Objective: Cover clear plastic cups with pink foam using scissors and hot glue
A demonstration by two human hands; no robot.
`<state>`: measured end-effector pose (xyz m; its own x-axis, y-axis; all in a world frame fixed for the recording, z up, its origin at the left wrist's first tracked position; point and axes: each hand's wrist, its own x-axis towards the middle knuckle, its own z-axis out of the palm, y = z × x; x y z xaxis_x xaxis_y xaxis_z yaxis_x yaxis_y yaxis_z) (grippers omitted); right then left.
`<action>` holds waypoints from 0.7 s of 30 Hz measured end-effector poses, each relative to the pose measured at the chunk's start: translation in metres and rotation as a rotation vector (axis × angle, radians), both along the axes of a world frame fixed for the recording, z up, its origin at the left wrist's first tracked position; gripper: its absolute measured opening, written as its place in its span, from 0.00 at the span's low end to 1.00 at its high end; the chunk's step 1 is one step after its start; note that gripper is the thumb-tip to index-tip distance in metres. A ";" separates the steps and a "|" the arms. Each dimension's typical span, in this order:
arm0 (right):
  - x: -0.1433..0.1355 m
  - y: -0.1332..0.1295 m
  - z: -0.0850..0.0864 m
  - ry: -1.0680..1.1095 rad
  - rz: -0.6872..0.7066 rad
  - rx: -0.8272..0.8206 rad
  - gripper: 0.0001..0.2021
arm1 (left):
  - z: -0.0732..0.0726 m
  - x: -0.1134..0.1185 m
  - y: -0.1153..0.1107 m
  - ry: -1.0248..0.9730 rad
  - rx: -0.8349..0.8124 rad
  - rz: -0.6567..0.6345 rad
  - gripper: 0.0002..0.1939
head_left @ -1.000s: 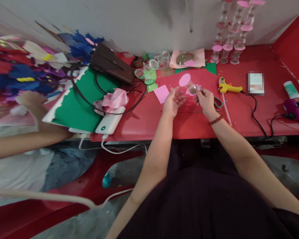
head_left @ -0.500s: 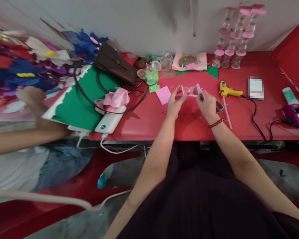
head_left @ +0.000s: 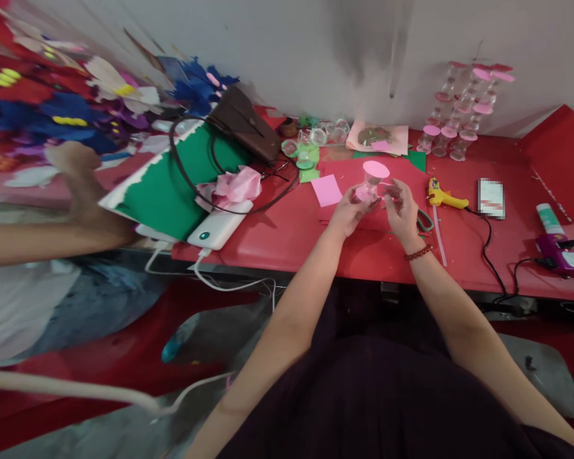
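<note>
A small hourglass-shaped piece of clear plastic with pink paper discs at its ends, an hourglass (head_left: 372, 181), stands upright above the red table. My left hand (head_left: 350, 210) grips its lower end. Just to its right, my right hand (head_left: 402, 207) is held apart from it with fingers loosely spread and nothing seen in them. A square pink paper (head_left: 327, 190) lies left of my hands on red sheets. The grey-green handles of scissors (head_left: 425, 220) show beside my right wrist, and a yellow glue gun (head_left: 446, 195) lies farther right with a clear glue stick (head_left: 439, 236) near it.
Stacked hourglasses (head_left: 463, 111) stand by the wall. Clear plastic cups (head_left: 318, 136) sit at the back, near a brown bag (head_left: 249, 124) with a looping strap. A white power bank (head_left: 220, 226) lies left. A co-worker's arm (head_left: 43, 242) reaches in at far left.
The hourglass has turned from lying sideways between both hands to upright in my left hand. My right hand has let go of it. The view has shifted slightly.
</note>
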<state>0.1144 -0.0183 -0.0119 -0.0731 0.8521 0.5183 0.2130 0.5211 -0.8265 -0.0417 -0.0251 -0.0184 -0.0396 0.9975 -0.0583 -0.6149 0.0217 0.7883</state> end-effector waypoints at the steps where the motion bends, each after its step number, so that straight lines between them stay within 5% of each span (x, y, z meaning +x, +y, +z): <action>1: -0.002 0.001 -0.003 0.014 0.047 -0.019 0.21 | 0.003 -0.001 -0.001 -0.014 -0.009 -0.013 0.21; 5: -0.006 0.006 -0.012 0.046 0.164 -0.049 0.25 | 0.010 -0.003 -0.004 -0.029 -0.025 -0.042 0.20; 15: -0.004 0.013 -0.013 0.002 0.170 -0.085 0.23 | 0.005 -0.005 -0.008 0.032 -0.046 -0.185 0.13; 21: -0.005 0.018 -0.020 0.002 0.116 -0.087 0.24 | 0.007 -0.002 -0.009 0.073 -0.039 -0.097 0.30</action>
<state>0.1095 -0.0003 -0.0318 -0.1729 0.8798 0.4429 0.1535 0.4682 -0.8702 -0.0436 -0.0338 -0.0117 0.0519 0.9938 -0.0980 -0.5497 0.1104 0.8280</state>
